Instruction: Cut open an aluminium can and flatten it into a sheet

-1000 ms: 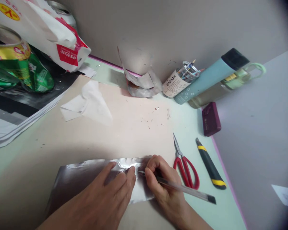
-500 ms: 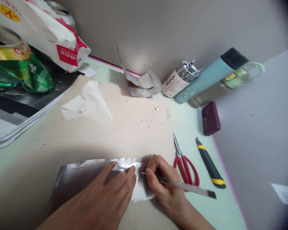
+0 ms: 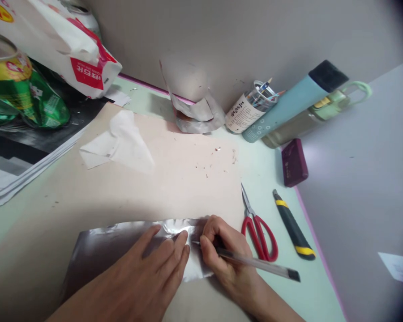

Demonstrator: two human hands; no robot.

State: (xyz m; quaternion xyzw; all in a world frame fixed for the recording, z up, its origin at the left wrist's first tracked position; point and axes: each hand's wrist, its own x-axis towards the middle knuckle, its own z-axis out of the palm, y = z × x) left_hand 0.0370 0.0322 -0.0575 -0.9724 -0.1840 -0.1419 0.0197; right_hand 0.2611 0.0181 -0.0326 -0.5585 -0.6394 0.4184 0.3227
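A silvery metal sheet (image 3: 104, 246) with a slightly crinkled upper edge lies on a beige board (image 3: 174, 179). My left hand (image 3: 151, 268) rests flat on the sheet, its fingers extended and pressing it down. In my right hand (image 3: 226, 255) is a pen (image 3: 255, 264) with a clear barrel and a black end, gripped in a writing hold. The pen tip meets the sheet just right of my left fingertips. Part of the sheet is hidden under both hands.
Right of the board lie red-handled scissors (image 3: 260, 237) and a black-and-yellow utility knife (image 3: 293, 228). Behind stand a maroon box (image 3: 294, 163), a blue bottle (image 3: 289, 103), a brush-filled can (image 3: 243, 112) and curled metal (image 3: 201, 120). White tissue (image 3: 121, 143) and a crushed green can (image 3: 36, 94) are left.
The whole view has shifted slightly, so most things sit a little further left. My left hand keeps its place on the sheet, and the pen stays at nearly the same spot.
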